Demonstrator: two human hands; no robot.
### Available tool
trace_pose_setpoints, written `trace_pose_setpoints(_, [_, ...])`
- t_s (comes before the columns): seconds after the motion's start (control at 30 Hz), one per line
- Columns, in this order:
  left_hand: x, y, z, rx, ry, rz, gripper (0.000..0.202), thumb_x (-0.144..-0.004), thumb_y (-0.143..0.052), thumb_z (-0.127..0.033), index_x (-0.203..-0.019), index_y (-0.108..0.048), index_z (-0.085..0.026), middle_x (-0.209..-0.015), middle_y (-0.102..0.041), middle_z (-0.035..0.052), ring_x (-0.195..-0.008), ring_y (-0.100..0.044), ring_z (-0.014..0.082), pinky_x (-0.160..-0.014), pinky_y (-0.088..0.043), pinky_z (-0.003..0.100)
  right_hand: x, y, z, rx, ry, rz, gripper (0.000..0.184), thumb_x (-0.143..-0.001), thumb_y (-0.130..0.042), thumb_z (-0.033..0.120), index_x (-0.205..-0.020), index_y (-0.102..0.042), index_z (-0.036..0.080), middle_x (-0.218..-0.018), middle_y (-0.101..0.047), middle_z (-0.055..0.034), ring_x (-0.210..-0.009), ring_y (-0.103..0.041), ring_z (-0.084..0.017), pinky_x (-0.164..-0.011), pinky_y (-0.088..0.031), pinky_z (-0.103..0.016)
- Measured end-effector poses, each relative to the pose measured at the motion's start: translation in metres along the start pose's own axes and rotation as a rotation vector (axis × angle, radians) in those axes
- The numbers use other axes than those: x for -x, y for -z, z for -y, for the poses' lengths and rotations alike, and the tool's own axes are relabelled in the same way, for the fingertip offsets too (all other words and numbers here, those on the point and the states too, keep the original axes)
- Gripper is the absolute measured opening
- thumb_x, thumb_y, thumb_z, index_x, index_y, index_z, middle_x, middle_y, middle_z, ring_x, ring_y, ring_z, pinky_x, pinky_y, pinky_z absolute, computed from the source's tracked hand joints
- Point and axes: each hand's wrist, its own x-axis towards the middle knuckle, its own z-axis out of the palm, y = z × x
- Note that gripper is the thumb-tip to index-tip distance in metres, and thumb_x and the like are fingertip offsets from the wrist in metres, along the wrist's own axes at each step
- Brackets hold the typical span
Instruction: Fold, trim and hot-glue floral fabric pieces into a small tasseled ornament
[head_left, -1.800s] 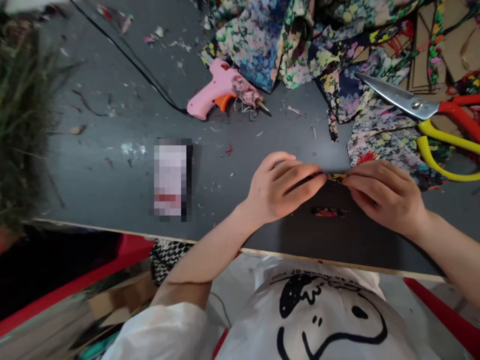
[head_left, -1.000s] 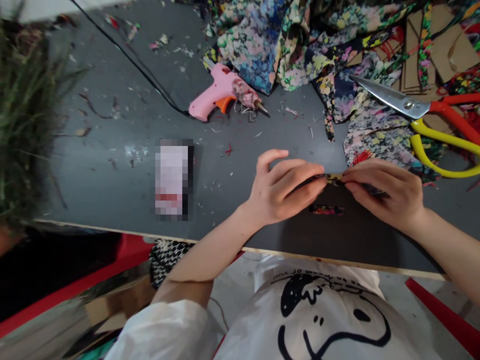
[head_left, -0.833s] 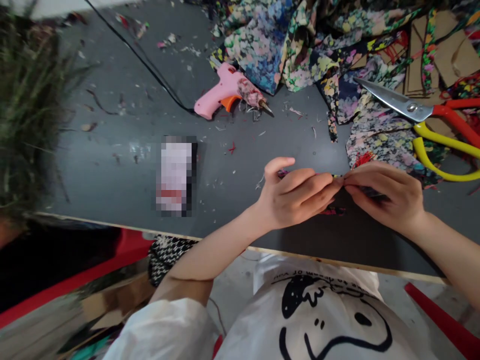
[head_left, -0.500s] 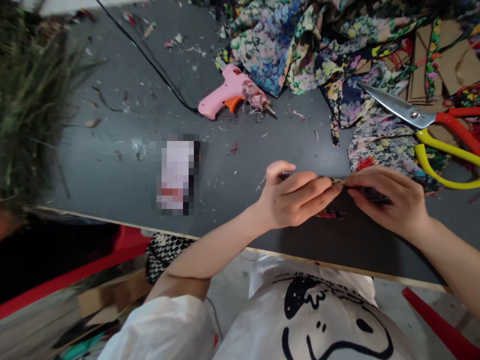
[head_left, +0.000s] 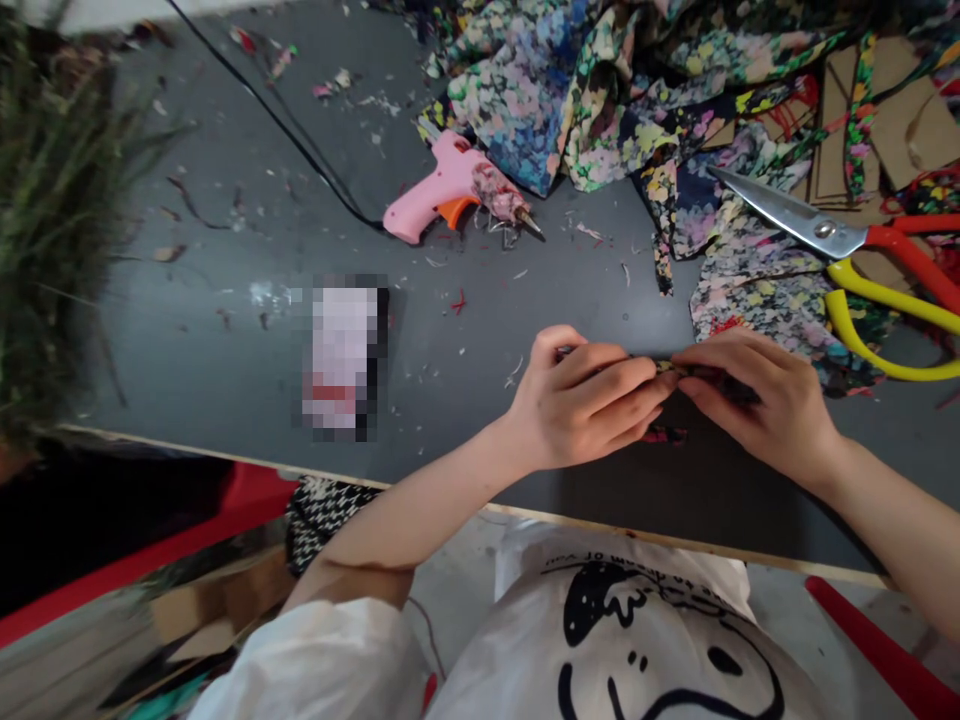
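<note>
Close together above the grey table, both hands grip one narrow strip of floral fabric. My left hand is closed round it, fingers curled and covering most of its length. With thumb and index finger pressed together, my right hand pinches the strip just beside the left fingertips. A dark patterned end shows below the left fingers; I cannot tell whether it belongs to the same strip. Beyond the right hand lie large scissors with one orange and one yellow handle, resting on floral cloth.
A pink glue gun with a black cord lies further back. Left of my hands is a blurred phone-like object. Dried grass stands at the far left; cardboard pieces and crumpled floral fabric fill the back right.
The view has shifted slightly, moving the table things a little left. My right hand has moved slightly left, its pinch now closer over the left fingertips. Both hands keep hold of the strip.
</note>
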Motion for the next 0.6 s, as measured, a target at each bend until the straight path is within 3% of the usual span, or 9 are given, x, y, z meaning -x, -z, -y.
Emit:
trace_pose_setpoints(0.1, [0.001,-0.001,0.0,0.047,-0.024,-0.001,0.012,-0.084,-0.061,-0.023,-0.095,-0.066,-0.021,-0.08,-0.072,-0.0032,-0.075,-0.058,0.0118,-0.074,-0.039,0.031,0.0,-0.002,-0.003,-0.082,-0.084,0.021,0.018,-0.086,-0.058,0.022,-0.104,-0.059,0.02,-0.087,-0.068,-0.0038,-0.077,-0.065,-0.015,-0.067,-0.053,-0.027])
trace_pose_setpoints(0.37, [0.0,-0.005,0.002,0.082,-0.03,-0.03,0.015,-0.082,-0.063,-0.02,-0.097,-0.066,-0.022,-0.081,-0.071,-0.0028,-0.077,-0.056,0.012,-0.073,-0.042,0.029,0.001,0.003,-0.009,-0.191,-0.103,0.086,0.012,-0.085,-0.058,0.022,-0.097,-0.061,0.022,-0.083,-0.068,-0.0024,-0.075,-0.063,-0.015,-0.065,-0.051,-0.028])
trace_pose_setpoints(0.47, [-0.002,-0.008,0.001,0.086,0.011,-0.066,0.009,-0.081,-0.066,-0.018,-0.088,-0.066,-0.024,-0.077,-0.071,-0.0062,-0.072,-0.056,0.0095,-0.072,-0.042,0.027,0.002,0.004,-0.008,-0.17,-0.113,0.095,0.012,-0.085,-0.057,0.02,-0.097,-0.06,0.021,-0.084,-0.067,-0.0031,-0.076,-0.063,-0.015,-0.067,-0.052,-0.027])
trace_pose_setpoints(0.6, [0.0,-0.012,0.0,0.097,0.061,-0.105,0.012,-0.077,-0.073,-0.017,-0.081,-0.065,-0.025,-0.074,-0.07,-0.0085,-0.07,-0.056,0.0082,-0.07,-0.041,0.027,0.005,0.003,-0.007,-0.189,-0.178,0.096,0.026,-0.085,-0.058,0.021,-0.112,-0.056,0.021,-0.089,-0.066,-0.003,-0.076,-0.064,-0.013,-0.065,-0.053,-0.025])
